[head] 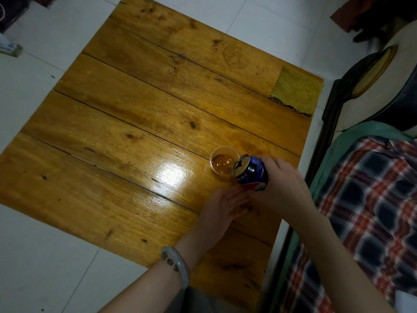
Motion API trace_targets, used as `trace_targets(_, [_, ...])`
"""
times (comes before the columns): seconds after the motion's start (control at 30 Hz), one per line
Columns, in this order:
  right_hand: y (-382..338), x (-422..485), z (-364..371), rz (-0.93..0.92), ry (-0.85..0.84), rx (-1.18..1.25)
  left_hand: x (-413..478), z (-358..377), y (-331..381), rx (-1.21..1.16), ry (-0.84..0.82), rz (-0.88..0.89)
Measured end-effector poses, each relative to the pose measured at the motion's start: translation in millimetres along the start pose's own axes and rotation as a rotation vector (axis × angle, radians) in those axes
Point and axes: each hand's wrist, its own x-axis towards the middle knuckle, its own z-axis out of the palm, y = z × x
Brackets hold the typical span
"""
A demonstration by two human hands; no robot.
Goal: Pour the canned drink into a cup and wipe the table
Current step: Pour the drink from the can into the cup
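A small clear plastic cup (pixel 223 164) stands on the wooden table (pixel 135 114) near its right edge, partly filled with amber drink. My right hand (pixel 284 184) grips a dark blue can (pixel 253 172), tilted with its opened top over the cup's rim. My left hand (pixel 222 208) lies just below the can with fingers straight, palm turned toward it, fingertips close to the can's base. A yellow woven cloth (pixel 295 92) lies flat at the table's far right corner.
White floor tiles (pixel 45 233) surround the low table. A plaid fabric (pixel 365 211) and a dark chair (pixel 361 82) sit close on the right. A small box (pixel 10 47) lies on the floor at the far left.
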Motion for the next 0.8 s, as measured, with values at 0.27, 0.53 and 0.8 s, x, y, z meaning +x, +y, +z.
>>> trace_targets(0.27, [-0.5, 0.4, -1.0, 0.006, -0.013, -0.018, -0.3, -0.1, -2.0, -0.024, -0.006, -0.007])
trace_targets(0.53, [-1.7, 1.2, -4.5, 0.012, -0.030, -0.020, -0.3, 0.7, -1.0, -0.016, -0.002, -0.005])
trace_targets(0.8, [-2.3, 2.5, -5.5, 0.015, -0.026, -0.029, 1.6, 0.3, 0.0, 0.002, 0.002, -0.002])
